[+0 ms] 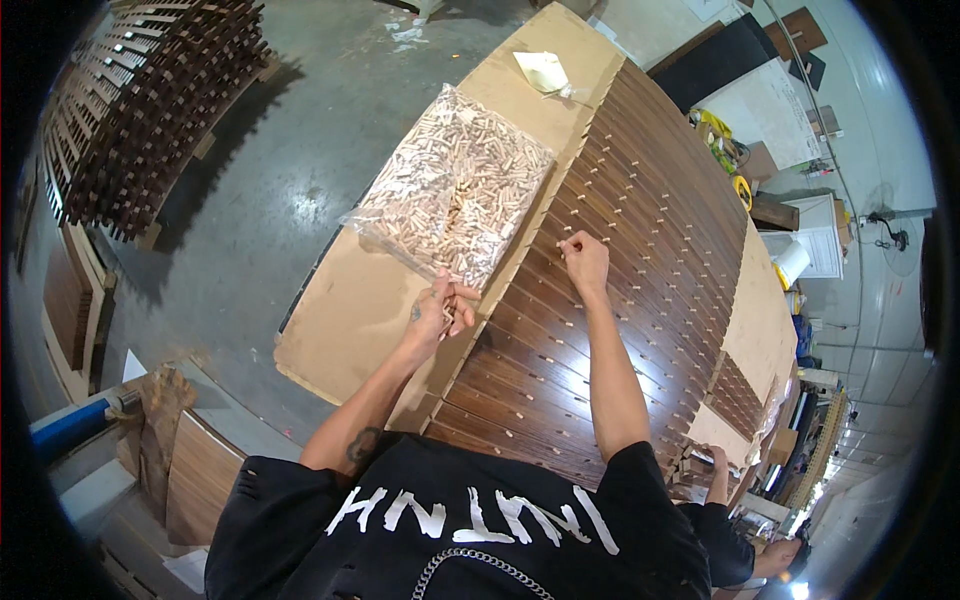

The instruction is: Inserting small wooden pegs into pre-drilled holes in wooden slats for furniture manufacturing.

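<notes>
The counter (345,310) is covered on its left part with a brown cardboard sheet whose near left edge overhangs bare concrete floor (300,150); that floor runs open between the counter and a stack of dark slatted wood pieces (150,100) at far left. On the counter's right part lies a row of dark brown wood panels (640,260), side by side, long axes running across the counter, their drilled edges lined along the cardboard border. Many holes already carry short pale dowels standing up.

A clear plastic bag of pale wooden dowels (455,185) lies flat on the cardboard, roughly rectangular, its long axis running away from the person, its near corner just beside the left hand. A folded pale paper (542,70) sits at the far end of the cardboard.

The left hand (438,312) is loosely curled, fingers pinched on what look like a few small dowels at the bag's near corner. The right hand (585,258) is closed to a pinch, fingertips pressed on a dowel at a panel (560,330) hole; the dowel itself is too small to judge its tilt.

A second person's arm (718,475) reaches to the counter at lower right.
</notes>
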Demonstrator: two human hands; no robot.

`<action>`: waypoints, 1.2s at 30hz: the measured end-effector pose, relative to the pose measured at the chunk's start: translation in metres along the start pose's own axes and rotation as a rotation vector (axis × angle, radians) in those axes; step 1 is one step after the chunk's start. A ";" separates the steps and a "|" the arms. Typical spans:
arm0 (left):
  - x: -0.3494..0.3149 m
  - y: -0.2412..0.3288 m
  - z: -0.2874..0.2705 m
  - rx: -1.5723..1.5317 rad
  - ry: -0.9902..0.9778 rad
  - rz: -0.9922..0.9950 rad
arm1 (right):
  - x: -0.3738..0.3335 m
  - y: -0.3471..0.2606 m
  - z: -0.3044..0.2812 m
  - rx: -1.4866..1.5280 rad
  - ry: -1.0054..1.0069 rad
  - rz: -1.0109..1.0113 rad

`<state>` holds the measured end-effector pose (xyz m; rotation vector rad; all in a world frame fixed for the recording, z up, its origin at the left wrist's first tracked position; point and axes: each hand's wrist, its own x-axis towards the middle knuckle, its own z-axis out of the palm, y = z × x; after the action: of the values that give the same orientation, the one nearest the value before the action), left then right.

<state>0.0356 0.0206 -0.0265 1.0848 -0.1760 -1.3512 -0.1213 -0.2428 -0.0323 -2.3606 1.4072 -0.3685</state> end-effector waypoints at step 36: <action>-0.008 -0.002 -0.018 -0.098 -0.009 -0.003 | -0.051 -0.002 0.025 -0.022 0.151 -0.129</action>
<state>0.0440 0.0370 -0.0341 0.9977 -0.1129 -1.3539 -0.1332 -0.1928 -0.0552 -2.4944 1.3321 -0.5799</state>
